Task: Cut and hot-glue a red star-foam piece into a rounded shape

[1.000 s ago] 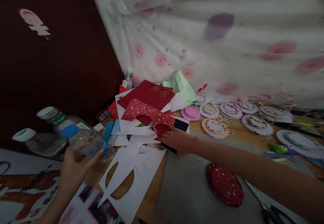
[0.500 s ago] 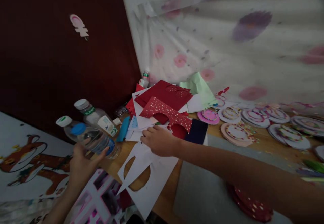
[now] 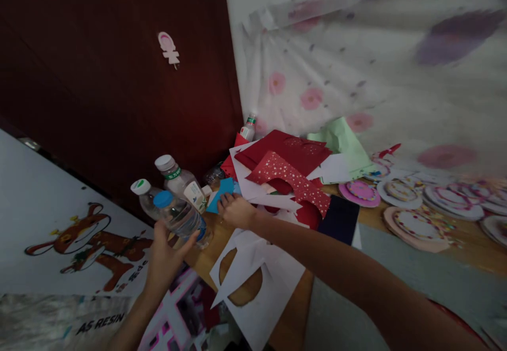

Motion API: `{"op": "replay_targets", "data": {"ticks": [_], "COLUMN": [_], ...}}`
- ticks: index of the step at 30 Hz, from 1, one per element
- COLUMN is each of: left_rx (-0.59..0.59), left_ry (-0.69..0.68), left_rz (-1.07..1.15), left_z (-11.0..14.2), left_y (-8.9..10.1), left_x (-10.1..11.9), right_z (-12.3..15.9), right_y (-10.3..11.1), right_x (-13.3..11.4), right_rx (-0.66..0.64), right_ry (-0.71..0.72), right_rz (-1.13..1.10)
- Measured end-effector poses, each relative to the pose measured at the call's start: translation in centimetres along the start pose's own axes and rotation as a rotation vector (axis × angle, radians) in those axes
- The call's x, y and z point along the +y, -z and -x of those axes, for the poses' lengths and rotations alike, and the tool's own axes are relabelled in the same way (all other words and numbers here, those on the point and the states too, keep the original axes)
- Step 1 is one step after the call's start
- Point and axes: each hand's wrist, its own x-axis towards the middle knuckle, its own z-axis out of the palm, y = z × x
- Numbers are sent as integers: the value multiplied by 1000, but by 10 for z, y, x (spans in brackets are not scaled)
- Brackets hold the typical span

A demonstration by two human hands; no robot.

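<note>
My left hand (image 3: 168, 253) is wrapped round a clear water bottle (image 3: 180, 219) with a blue cap, thumb on its near right side. The bottle stands close to the table's left edge, and my other fingers are partly hidden behind it. My right hand (image 3: 237, 211) reaches across with bent fingers pressed on a piece of blue paper (image 3: 224, 190); the fingertips are partly hidden. Below my right forearm lies white paper (image 3: 273, 293) with round cut-outs. Beside that hand, a red star-patterned sheet (image 3: 287, 174) with curved cut-outs rests on dark red sheets (image 3: 283, 147).
Two more bottles, one white-capped (image 3: 184, 184) and one with a green-marked cap (image 3: 144, 197), stand behind the held bottle. Decorated paper discs (image 3: 415, 227) line the right side. A grey mat (image 3: 340, 298) covers the front. A dark door (image 3: 119, 76) rises at the left.
My right hand has moved left from the white paper to the blue paper, which has turned. My left hand stays at the water bottle. The view has swung left.
</note>
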Motion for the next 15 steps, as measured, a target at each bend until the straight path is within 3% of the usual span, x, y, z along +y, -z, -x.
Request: {"op": "replay_targets", "data": {"ticks": [4,8,11,13,15], "left_rx": [44,306,110,-100,-213], "left_ry": [-74,-386,-563,-574,-516], "left_rz": [-71,-411,-392,-349,-350], "left_z": [11,47,69,68,54], "left_y": [-3,-1,-8,-21,-41], "left_x": [2,17,28,31,29], "right_z": [6,1,-5,-8,-9], "right_y": [18,39,53,60,64], "right_x": [22,38,47,52,54], "right_rx": [-17,-95,-147,-174,-191], "right_ry": [8,19,23,27,33], "right_rz": [-45,-101,-126,-134,-141]}}
